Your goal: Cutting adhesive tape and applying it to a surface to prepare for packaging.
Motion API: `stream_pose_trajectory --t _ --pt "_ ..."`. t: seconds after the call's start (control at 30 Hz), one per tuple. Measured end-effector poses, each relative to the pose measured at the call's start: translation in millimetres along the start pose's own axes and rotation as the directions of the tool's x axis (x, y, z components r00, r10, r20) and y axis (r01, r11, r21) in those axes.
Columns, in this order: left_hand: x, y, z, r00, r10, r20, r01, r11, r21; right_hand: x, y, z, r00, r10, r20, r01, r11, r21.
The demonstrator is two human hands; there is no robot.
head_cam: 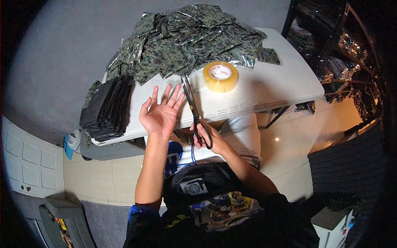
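My right hand (207, 137) grips the black handles of a pair of scissors (192, 107) at the table's near edge. The blades point away from me, their tips slightly apart. To the left, my left hand (161, 116) is raised palm up, fingers spread, with nothing in it. A large roll of clear packing tape (220, 76) lies on the white table (248, 90), right of the scissor tips. Behind it spreads a heap of camouflage-patterned items in clear plastic packets (189, 40). A stack of folded black items (107, 105) stands left of my left hand.
One camouflage packet (269, 56) lies at the heap's right edge. Dark shelving (338, 55) with plastic-wrapped goods stands at the right. A grey upholstered seat (108, 152) is under the table's left end. A white panelled door (32, 158) is at far left.
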State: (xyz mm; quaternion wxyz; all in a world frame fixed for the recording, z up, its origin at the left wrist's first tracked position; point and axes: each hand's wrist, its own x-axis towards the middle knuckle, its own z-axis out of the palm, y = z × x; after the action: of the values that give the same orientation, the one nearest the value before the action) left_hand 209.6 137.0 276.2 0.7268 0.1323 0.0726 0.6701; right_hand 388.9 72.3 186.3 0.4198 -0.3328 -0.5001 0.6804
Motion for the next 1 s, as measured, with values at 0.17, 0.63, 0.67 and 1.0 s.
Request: stream_pose_trajectory --t 0.17,0.63,0.67,1.0 --pt "0.3 0.3 0.2 1.000 -0.002 0.009 0.002 1.000 0.002 0.0 -3.3 3.3 0.999 -0.028 -0.019 0.027 0.999 -0.045" --pt "-0.4 1.5 -0.2 1.000 0.011 -0.029 -0.012 1.000 -0.028 1.3 -2.5 5.6 0.998 -0.021 -0.053 0.018 0.998 -0.052" --pt "-0.4 2.0 -0.3 1.000 0.009 -0.030 -0.010 0.999 -0.031 2.0 0.2 5.3 0.998 -0.024 -0.057 0.021 0.999 -0.040" --pt "-7.0 16.0 3.0 1.000 0.022 0.017 -0.021 0.997 -0.078 1.1 -5.7 7.8 1.000 -0.020 -0.024 0.019 0.999 -0.044"
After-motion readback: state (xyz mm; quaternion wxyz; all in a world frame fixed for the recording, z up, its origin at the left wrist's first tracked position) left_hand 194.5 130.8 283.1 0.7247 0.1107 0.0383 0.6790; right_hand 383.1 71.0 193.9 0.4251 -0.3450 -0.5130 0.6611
